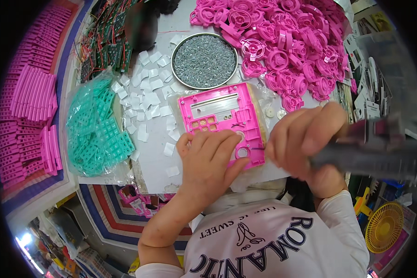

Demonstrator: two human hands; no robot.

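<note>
A pink plastic panel (220, 116) with a long window and small square holes lies on the white work surface in front of me. My left hand (211, 160) presses flat on the panel's near edge, fingers spread over it. My right hand (306, 139) is closed around a dark electric screwdriver (370, 155), whose thin tip points left at the panel's lower right corner near a round hole (242, 152).
A round metal tray of small screws (204, 60) sits behind the panel. Pink round parts (282, 46) are heaped at the back right. A bag of teal keypads (97, 127) and scattered white squares (146, 99) lie left; stacked pink strips (30, 111) far left.
</note>
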